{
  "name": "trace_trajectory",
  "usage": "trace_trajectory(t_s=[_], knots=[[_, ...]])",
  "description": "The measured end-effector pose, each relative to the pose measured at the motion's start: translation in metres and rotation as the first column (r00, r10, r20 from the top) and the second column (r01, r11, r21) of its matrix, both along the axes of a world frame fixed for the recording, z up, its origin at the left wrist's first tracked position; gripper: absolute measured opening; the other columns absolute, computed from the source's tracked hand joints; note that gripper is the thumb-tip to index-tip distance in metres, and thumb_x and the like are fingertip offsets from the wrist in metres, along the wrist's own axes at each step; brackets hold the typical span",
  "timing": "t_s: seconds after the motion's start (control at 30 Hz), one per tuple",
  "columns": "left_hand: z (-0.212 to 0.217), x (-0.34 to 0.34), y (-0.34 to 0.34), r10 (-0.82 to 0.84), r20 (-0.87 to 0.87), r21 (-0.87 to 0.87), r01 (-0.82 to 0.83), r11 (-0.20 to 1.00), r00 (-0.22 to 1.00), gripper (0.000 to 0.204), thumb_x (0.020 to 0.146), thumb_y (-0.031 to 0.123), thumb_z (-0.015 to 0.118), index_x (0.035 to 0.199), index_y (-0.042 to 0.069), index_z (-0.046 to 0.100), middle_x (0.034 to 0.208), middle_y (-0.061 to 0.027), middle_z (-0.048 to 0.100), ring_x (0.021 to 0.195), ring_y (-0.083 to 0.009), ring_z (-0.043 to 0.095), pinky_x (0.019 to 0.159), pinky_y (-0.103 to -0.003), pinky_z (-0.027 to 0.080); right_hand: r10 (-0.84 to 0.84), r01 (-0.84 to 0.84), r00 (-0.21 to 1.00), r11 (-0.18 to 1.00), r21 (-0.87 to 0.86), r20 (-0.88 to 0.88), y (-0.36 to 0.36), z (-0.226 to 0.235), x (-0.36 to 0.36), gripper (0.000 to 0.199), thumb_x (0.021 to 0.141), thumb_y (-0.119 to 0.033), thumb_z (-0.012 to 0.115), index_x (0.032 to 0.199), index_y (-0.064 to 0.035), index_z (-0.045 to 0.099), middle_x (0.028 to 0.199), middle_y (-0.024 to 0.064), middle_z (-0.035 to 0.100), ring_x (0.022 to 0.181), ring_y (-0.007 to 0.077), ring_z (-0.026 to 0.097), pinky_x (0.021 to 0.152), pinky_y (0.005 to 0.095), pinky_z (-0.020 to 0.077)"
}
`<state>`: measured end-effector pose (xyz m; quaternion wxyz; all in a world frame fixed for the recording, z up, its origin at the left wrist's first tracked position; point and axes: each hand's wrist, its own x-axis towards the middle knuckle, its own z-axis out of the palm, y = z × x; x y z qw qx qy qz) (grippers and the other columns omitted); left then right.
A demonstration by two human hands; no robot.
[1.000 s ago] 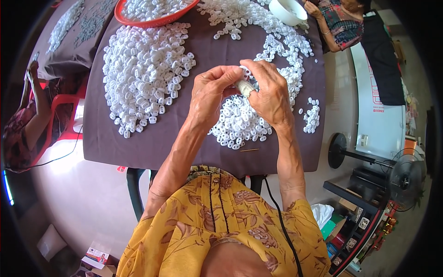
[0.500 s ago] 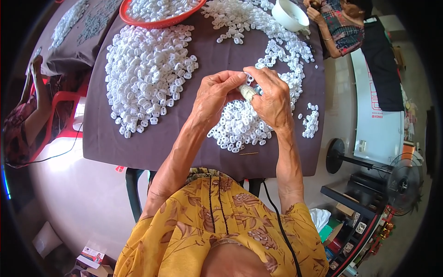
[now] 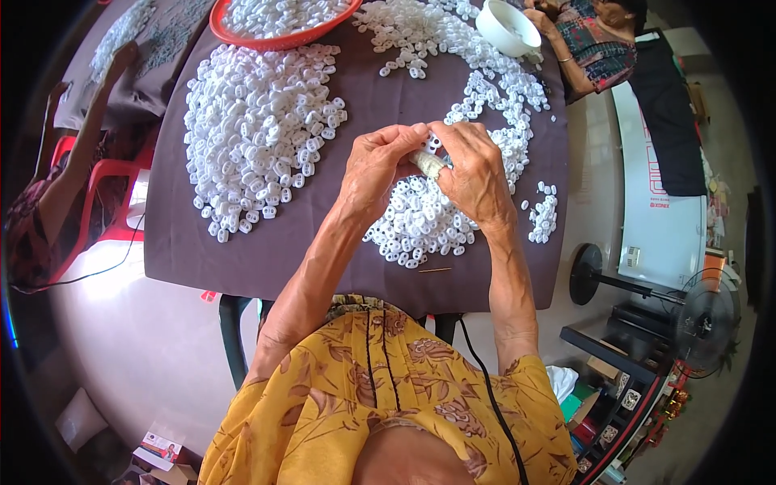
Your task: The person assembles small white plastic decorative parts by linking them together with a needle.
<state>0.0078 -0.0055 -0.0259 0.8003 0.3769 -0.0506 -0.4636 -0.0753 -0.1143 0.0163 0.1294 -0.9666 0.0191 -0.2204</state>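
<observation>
Above the near middle of the brown-covered table, my left hand point(image 3: 377, 166) and my right hand point(image 3: 477, 174) meet at the fingertips. Pinched between them is a small white oval plastic piece with two holes point(image 3: 434, 144), like a cord lock; fingers hide part of it. A pale wrapping point(image 3: 429, 164) covers one finger of my right hand. Right below lies a pile of the same white pieces point(image 3: 420, 226), partly covered by my hands. A thin, needle-like stick point(image 3: 435, 270) rests on the cloth in front of this pile.
A large heap of white pieces point(image 3: 255, 137) lies left, below a red basket point(image 3: 283, 42). More pieces point(image 3: 493, 105) spread behind my right hand near a white bowl point(image 3: 508, 28). A small cluster point(image 3: 543, 214) sits right. Other people point(image 3: 598, 56) work at the far right and left.
My fingers shift slightly around the white piece, and the wrapped finger tilts flatter. At the left, another person's arm reaches farther over the other table.
</observation>
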Motion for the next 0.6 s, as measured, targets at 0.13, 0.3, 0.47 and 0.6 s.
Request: trace_trajectory(t_s=[0.13,0.3,0.47,0.6], knots=[[-0.005,0.0,-0.002,-0.014,0.002,0.02,0.014,1.0,1.0,0.02,0.081,0.021,0.062,0.079,0.001,0.061,0.07,-0.0028,0.057,0.063,-0.0097,0.053,0.062,-0.025,0.047,0.018,-0.021,0.999,0.997,-0.07,-0.049,-0.004,0.001,0.0,0.038,0.057,0.006,0.06,0.095,0.0024,0.055,0.08,0.0142,0.059,0.076,0.0306,0.056,0.066,0.0381,0.0456],[-0.007,0.0,-0.006,-0.012,0.008,0.032,0.011,0.999,1.0,0.02,0.082,0.02,0.062,0.078,0.001,0.061,0.07,-0.0032,0.057,0.063,-0.0098,0.053,0.062,-0.025,0.047,0.048,-0.05,0.995,0.998,-0.024,-0.088,-0.013,-0.004,0.0,0.039,0.056,0.007,0.06,0.095,0.0027,0.055,0.079,0.0145,0.058,0.074,0.0308,0.055,0.065,0.038,0.0457],[-0.007,-0.001,-0.006,-0.034,0.021,0.057,0.033,0.998,0.999,0.02,0.083,0.019,0.061,0.078,0.0,0.061,0.071,-0.0039,0.058,0.064,-0.0103,0.055,0.061,-0.026,0.048,0.071,-0.071,0.994,0.997,0.006,-0.079,-0.017,-0.01,-0.002,0.04,0.055,0.007,0.059,0.095,0.0032,0.055,0.079,0.0147,0.058,0.074,0.0309,0.055,0.065,0.0379,0.0459],[-0.013,-0.001,-0.007,-0.048,0.006,0.033,0.048,0.998,0.999,0.019,0.083,0.019,0.06,0.079,0.0,0.061,0.071,-0.0047,0.058,0.065,-0.0111,0.056,0.062,-0.026,0.049,0.081,-0.081,0.995,0.997,0.003,-0.066,-0.02,-0.018,-0.002,0.04,0.055,0.009,0.057,0.095,0.0037,0.056,0.08,0.0151,0.058,0.075,0.0312,0.056,0.066,0.0378,0.0462]])
